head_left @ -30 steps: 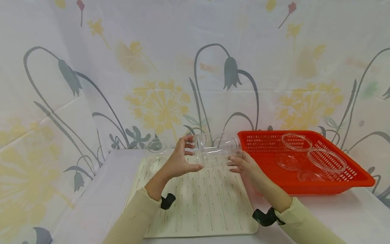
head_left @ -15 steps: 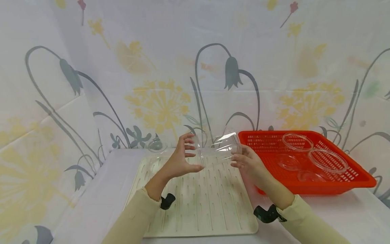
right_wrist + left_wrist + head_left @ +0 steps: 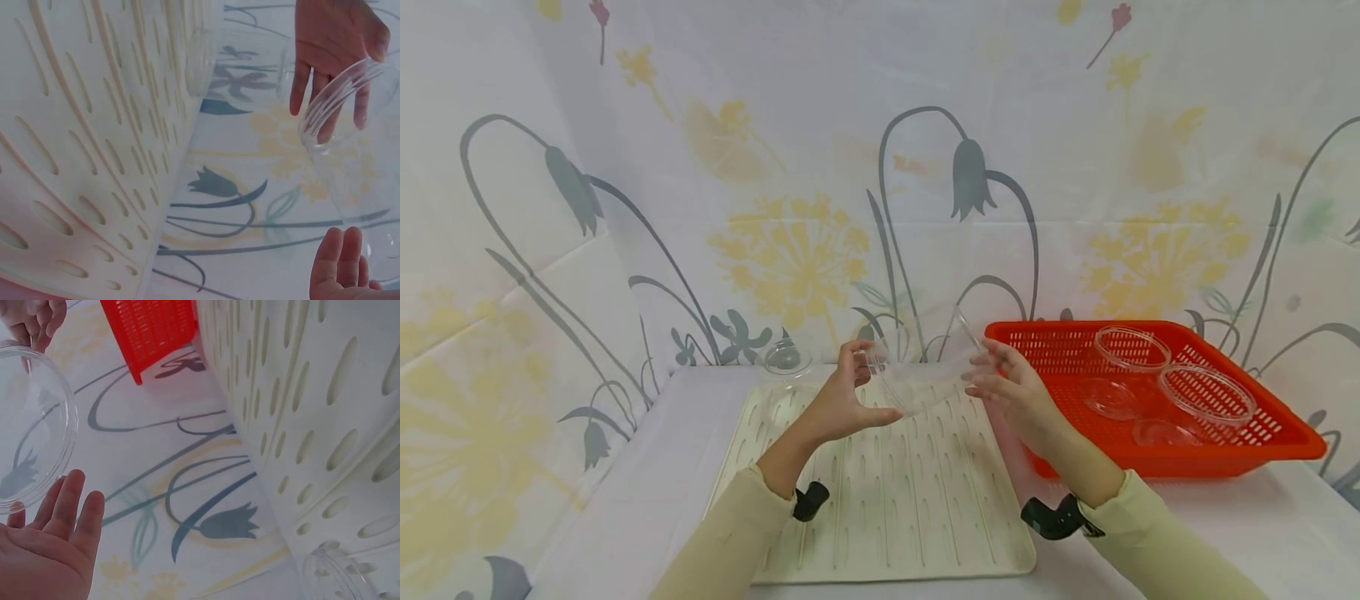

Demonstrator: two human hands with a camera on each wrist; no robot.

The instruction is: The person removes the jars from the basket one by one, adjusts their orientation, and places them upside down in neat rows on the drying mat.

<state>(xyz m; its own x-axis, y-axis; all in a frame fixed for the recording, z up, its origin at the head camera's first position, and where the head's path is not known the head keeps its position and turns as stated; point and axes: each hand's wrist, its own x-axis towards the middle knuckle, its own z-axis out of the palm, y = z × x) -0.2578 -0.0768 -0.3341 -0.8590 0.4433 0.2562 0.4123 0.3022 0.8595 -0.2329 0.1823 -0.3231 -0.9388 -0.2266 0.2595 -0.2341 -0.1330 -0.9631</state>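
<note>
A clear, see-through jar (image 3: 928, 367) is held sideways in the air above the cream ridged mat (image 3: 887, 500), its wide rimmed end toward the left. My left hand (image 3: 838, 402) spans that rim, thumb below and fingers around the far side. At the other end my right hand (image 3: 1018, 392) holds the jar with its fingers along the side. The left wrist view looks onto the jar's round rim (image 3: 72, 419) beside my left fingers (image 3: 65, 506). In the right wrist view, ridges circle the jar's rim end (image 3: 337, 103); my right fingertips (image 3: 337, 250) are at the lower end.
Another clear jar (image 3: 786, 367) stands at the mat's back left corner. To the right, a red slotted basket (image 3: 1075, 458) contains several clear vessels with round rims (image 3: 1206, 393). A white cloth-covered table (image 3: 617, 483) meets a flower-printed curtain (image 3: 820, 150) behind.
The jar has turned and tilted between my hands, its right end swinging upward. My right fingers have shifted and lifted slightly along it. My left hand has stayed nearly in place.
</note>
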